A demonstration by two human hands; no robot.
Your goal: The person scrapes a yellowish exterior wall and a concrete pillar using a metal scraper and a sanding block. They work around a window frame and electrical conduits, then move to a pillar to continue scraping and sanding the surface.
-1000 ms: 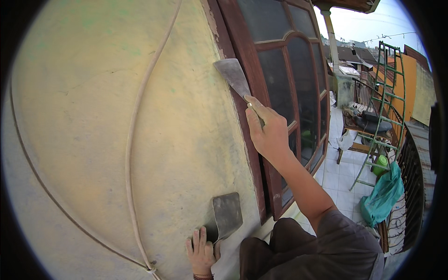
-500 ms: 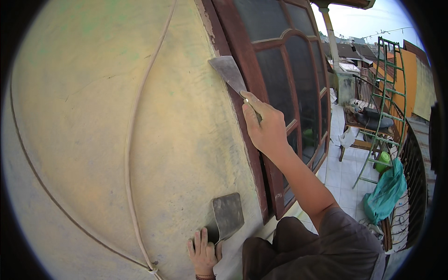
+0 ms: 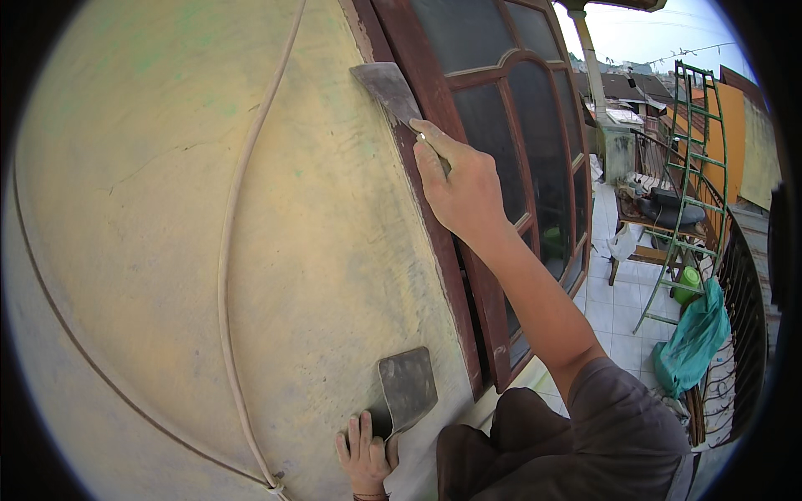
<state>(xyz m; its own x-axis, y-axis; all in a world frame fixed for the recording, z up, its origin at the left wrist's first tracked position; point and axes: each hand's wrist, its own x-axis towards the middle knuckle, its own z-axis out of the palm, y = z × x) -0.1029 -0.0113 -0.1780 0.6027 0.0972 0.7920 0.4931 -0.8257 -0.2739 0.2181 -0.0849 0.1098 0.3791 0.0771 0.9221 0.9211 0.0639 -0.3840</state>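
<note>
My right hand (image 3: 461, 179) is closed round the handle of a wide grey putty knife (image 3: 389, 90). Its blade lies against the yellow, patchy wall (image 3: 301, 250) where the wall meets the brown window frame (image 3: 443, 242). Low on the wall, my left hand (image 3: 365, 455) is beside a second putty knife with a squarish dark blade (image 3: 408, 388). The thumb is at the blade's lower corner and the fingers stretch upward; that tool's handle is hidden. A shadow between the blade and the wall shows it stands a little off the surface.
A pale cable (image 3: 224, 275) and a thinner dark one (image 3: 75, 334) run down the wall and meet at the bottom. Dark-paned window shutters (image 3: 493, 125) angle out on the right. Beyond are a green ladder (image 3: 689, 167), a teal sack (image 3: 693, 342) and a railing (image 3: 743, 317).
My right hand has moved up and slightly left along the window frame, taking the putty knife with it. My left hand and its putty knife have barely shifted.
</note>
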